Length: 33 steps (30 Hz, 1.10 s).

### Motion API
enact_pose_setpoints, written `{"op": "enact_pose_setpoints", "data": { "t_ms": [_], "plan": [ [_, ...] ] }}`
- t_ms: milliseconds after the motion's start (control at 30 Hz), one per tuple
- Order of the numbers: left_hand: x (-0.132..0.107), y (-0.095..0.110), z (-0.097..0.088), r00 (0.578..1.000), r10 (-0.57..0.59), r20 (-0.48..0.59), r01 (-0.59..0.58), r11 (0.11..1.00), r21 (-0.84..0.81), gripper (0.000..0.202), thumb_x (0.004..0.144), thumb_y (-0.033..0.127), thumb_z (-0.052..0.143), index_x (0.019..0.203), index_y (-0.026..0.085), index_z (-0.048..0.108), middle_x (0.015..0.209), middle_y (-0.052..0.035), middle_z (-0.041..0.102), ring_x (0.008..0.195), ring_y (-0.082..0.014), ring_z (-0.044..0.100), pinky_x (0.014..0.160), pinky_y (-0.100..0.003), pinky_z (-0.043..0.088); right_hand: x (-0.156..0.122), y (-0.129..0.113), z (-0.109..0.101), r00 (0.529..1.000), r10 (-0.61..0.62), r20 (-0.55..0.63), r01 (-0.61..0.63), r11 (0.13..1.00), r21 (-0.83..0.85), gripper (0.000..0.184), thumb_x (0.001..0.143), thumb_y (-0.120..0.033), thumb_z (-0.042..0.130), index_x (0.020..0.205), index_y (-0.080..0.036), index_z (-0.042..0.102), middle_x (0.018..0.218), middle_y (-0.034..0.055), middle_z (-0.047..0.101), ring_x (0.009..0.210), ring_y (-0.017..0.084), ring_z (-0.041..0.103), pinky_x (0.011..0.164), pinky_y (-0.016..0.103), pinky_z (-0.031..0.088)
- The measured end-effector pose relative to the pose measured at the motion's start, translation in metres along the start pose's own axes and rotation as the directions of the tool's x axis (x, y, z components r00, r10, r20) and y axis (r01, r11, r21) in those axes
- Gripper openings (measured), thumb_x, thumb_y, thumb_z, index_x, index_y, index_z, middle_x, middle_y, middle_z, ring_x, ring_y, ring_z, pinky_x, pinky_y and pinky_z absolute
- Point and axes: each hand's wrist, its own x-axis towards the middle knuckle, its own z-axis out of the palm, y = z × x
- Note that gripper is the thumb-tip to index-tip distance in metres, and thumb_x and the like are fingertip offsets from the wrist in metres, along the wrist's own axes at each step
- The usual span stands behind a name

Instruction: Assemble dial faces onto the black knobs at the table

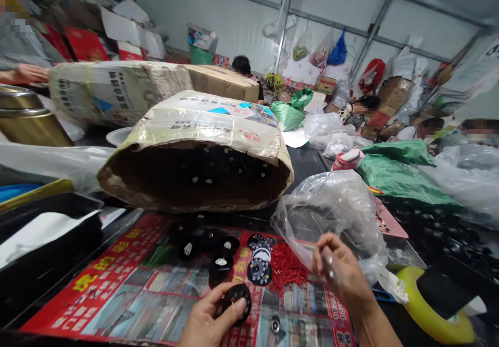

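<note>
My left hand (218, 318) grips a round black disc (235, 300) between thumb and fingers, low over a red printed sheet (128, 284). My right hand (343, 271) is raised beside a clear plastic bag (331, 201), fingers curled together; a pale, blurred spot shows at them, too unclear to name. Between the hands lie a heap of thin red pieces (288, 266) and round cards with dial prints (260, 270). Several black discs with white patches (221, 262) sit beyond my left hand. A small black ring-like part (275, 324) rests near the sheet's front edge.
A wide-mouthed paper sack (210, 115) holds more dark pieces. To the left stand a black tray (47, 253) and a gold canister (33, 120). A yellow tape roll (413, 284) and many black parts (448, 238) are at right. Other people sit farther back.
</note>
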Motion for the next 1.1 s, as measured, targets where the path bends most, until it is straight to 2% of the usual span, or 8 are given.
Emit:
{"op": "enact_pose_setpoints", "data": {
  "t_ms": [67,167,333,433,633,767,933,1100],
  "plan": [
    [0.001,-0.001,0.001,0.997,-0.02,0.075,0.018,0.999,0.028,0.046,0.067,0.05,0.07,0.098,0.018,0.061,0.051,0.0035,0.057,0.024,-0.0012,0.03,0.024,-0.013,0.022,-0.027,0.001,0.007,0.986,0.112,0.122,-0.099,0.989,-0.111,0.016,0.079,-0.038,0.059,0.088,-0.024,0.058,0.056,-0.0038,0.048,0.049,0.013,0.044,0.046,0.023,0.033],
    [-0.003,-0.001,0.006,0.983,-0.049,0.177,0.042,0.998,0.042,0.052,0.074,0.051,0.064,0.113,0.018,0.052,0.048,0.0052,0.053,0.029,-0.0061,0.041,0.026,-0.013,0.029,-0.047,-0.001,0.025,0.986,0.12,0.111,-0.089,0.963,-0.253,0.013,0.074,-0.027,0.066,0.087,-0.025,0.064,0.063,-0.002,0.055,0.058,0.015,0.05,0.053,0.024,0.037],
    [-0.017,0.007,0.011,0.938,-0.02,0.345,0.017,1.0,0.012,0.063,0.074,0.043,0.067,0.126,0.02,0.041,0.058,0.0022,0.059,0.04,-0.0088,0.051,0.03,-0.012,0.031,-0.045,-0.012,0.063,0.98,-0.147,0.135,0.186,0.918,-0.351,0.013,0.086,-0.023,0.052,0.086,-0.023,0.065,0.082,0.0031,0.061,0.074,0.017,0.057,0.066,0.026,0.043],
    [-0.023,0.009,0.009,0.937,0.0,0.348,-0.023,0.998,0.062,0.054,0.075,0.038,0.067,0.122,0.02,0.047,0.068,0.0005,0.06,0.037,-0.0048,0.046,0.031,-0.013,0.029,-0.043,-0.007,0.08,0.95,-0.246,0.192,0.298,0.897,-0.327,0.018,0.088,-0.02,0.049,0.094,-0.024,0.065,0.094,0.006,0.059,0.083,0.018,0.058,0.072,0.027,0.045],
    [-0.029,0.0,0.004,0.915,0.089,0.394,-0.156,0.977,0.142,0.04,0.083,0.037,0.056,0.119,0.021,0.05,0.07,0.0029,0.054,0.034,-0.0025,0.037,0.032,-0.015,0.03,-0.051,-0.002,0.086,0.958,0.051,0.283,0.007,0.98,-0.201,0.024,0.089,-0.034,0.052,0.108,-0.023,0.06,0.103,0.0046,0.064,0.097,0.021,0.058,0.085,0.032,0.043],
    [-0.033,-0.002,0.005,0.898,0.073,0.433,-0.148,0.979,0.143,0.043,0.083,0.039,0.056,0.121,0.021,0.048,0.067,0.0034,0.053,0.036,-0.004,0.039,0.034,-0.016,0.031,-0.054,-0.009,0.08,0.953,0.112,0.281,-0.096,0.993,-0.072,0.021,0.085,-0.038,0.057,0.095,-0.02,0.062,0.091,0.0028,0.065,0.087,0.02,0.059,0.079,0.03,0.044],
    [-0.036,0.003,0.006,0.879,0.036,0.476,-0.087,0.993,0.085,0.041,0.084,0.041,0.054,0.12,0.022,0.045,0.067,0.0049,0.051,0.036,-0.0037,0.042,0.033,-0.015,0.031,-0.055,-0.012,0.072,0.903,0.174,0.392,-0.237,0.964,0.12,0.036,0.077,-0.038,0.068,0.108,-0.023,0.06,0.106,0.004,0.064,0.102,0.022,0.057,0.089,0.033,0.042],
    [-0.043,0.009,0.0,0.875,0.16,0.458,-0.254,0.955,0.152,0.032,0.081,0.031,0.059,0.11,0.019,0.053,0.078,0.0011,0.056,0.053,-0.0081,0.051,0.048,-0.02,0.042,-0.064,-0.013,0.079,0.921,0.177,0.348,-0.226,0.968,0.105,0.025,0.08,-0.034,0.064,0.102,-0.023,0.062,0.097,0.0032,0.066,0.093,0.02,0.059,0.083,0.032,0.043]
  ]
}}
